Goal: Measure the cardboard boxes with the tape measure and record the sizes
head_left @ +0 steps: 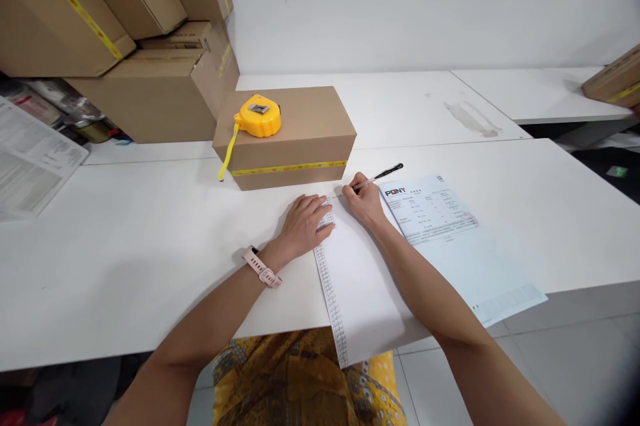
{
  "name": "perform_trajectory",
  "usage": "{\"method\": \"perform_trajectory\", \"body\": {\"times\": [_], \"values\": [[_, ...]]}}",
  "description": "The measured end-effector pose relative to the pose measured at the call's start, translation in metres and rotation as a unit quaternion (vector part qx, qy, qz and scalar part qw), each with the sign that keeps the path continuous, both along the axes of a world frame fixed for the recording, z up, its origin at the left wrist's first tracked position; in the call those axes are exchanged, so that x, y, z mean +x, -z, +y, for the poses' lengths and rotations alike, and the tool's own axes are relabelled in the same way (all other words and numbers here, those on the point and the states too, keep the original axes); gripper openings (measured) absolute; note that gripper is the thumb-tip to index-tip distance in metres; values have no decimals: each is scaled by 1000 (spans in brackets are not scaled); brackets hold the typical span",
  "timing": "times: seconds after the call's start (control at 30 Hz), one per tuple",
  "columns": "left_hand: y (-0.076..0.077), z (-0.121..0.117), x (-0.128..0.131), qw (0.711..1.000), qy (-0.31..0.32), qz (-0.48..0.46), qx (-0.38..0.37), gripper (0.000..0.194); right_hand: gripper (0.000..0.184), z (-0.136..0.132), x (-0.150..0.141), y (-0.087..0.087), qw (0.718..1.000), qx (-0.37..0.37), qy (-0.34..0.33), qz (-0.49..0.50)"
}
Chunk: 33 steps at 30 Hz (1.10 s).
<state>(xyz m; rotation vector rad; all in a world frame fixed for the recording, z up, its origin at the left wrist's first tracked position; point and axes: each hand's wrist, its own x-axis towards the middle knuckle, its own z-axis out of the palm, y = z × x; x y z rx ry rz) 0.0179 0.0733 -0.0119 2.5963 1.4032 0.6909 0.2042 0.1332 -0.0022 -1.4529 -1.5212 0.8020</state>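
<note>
My right hand (364, 199) is closed around a pen (387, 171) with a black end, at the top of a white notebook page (363, 286). The pen's tip is hidden behind my fingers. Flat on the notebook's left edge, over a column of small dark marks, rests my left hand (306, 221) with its fingers spread. A pinkish band (263, 268) is on my left wrist. Beside my right forearm lies a pale blue printed sheet (440, 219) headed "PONY". Behind the notebook stands a cardboard box (300, 146), with a yellow tape measure (259, 117) on its top.
Several larger cardboard boxes (145, 86) are stacked at the back left. A printed panel (35, 153) stands at the left edge. The white table (125, 259) ends just in front of me, and the notebook hangs over its edge. Another box (617, 79) sits at the far right.
</note>
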Motion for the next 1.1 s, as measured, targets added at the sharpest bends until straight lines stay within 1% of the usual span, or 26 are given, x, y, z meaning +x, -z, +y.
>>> {"method": "perform_trajectory", "body": {"times": [0.23,0.4,0.8,0.87,0.93,1.0,1.03,1.07,1.1], "values": [[-1,0,0,1000,2,2,2,31,17,0,0,1,1000,-1,-1,12],[-1,0,0,1000,4,3,9,32,18,1,-1,1,1000,2,-3,-1],[-1,0,0,1000,3,-1,-5,32,18,1,0,4,1000,4,-6,5],[-1,0,0,1000,0,5,-3,32,21,2,2,4,1000,11,6,6],[-1,0,0,1000,-2,12,-2,33,21,4,9,3,999,36,29,6],[-1,0,-1,1000,1,14,-2,33,14,6,21,2,996,74,40,-25],[-1,0,-1,1000,3,14,-2,33,8,7,28,2,993,95,36,-60],[-1,0,-2,1000,5,13,-3,32,7,8,34,2,987,114,27,-106],[-2,1,-2,1000,8,12,-3,32,16,9,40,3,979,132,17,-157]]}}
